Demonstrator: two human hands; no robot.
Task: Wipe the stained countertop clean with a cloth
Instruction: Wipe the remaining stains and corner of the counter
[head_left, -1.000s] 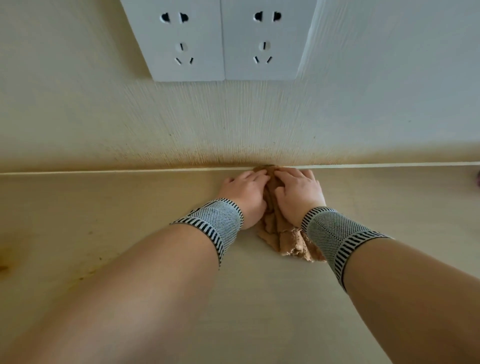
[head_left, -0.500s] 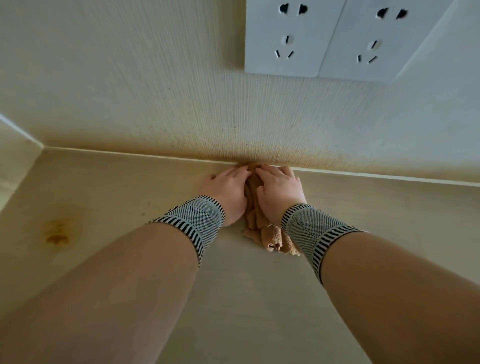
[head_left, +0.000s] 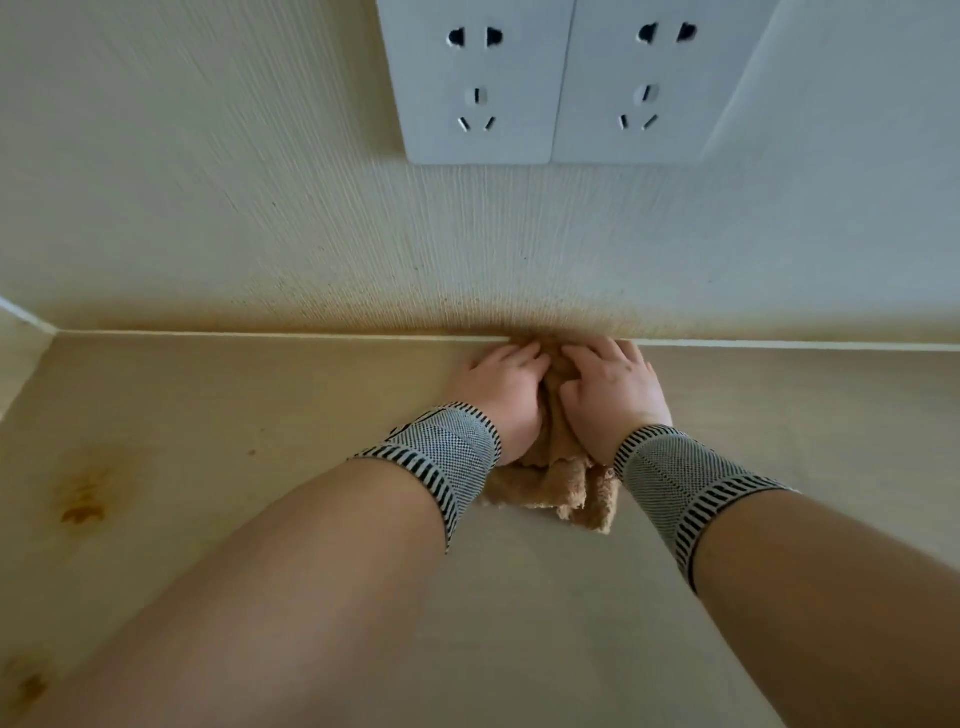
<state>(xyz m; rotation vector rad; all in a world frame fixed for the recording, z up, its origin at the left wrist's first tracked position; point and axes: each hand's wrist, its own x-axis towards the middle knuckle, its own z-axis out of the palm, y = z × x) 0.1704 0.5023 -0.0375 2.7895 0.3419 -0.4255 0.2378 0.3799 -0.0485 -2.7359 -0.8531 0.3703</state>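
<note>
Both forearms reach forward side by side. The left hand (head_left: 506, 395) and right hand (head_left: 613, 397) lie palm-down on a bunched tan cloth (head_left: 558, 488), fingers curled over its far end, pressing it onto the desk (head_left: 260, 415) right where the desk meets the wall (head_left: 260, 208). Most of the cloth is hidden beneath the 2 hands; only its fuzzy near edge shows between the striped wristbands (head_left: 441, 457). Brown stains (head_left: 83, 499) mark the desk at far left.
</note>
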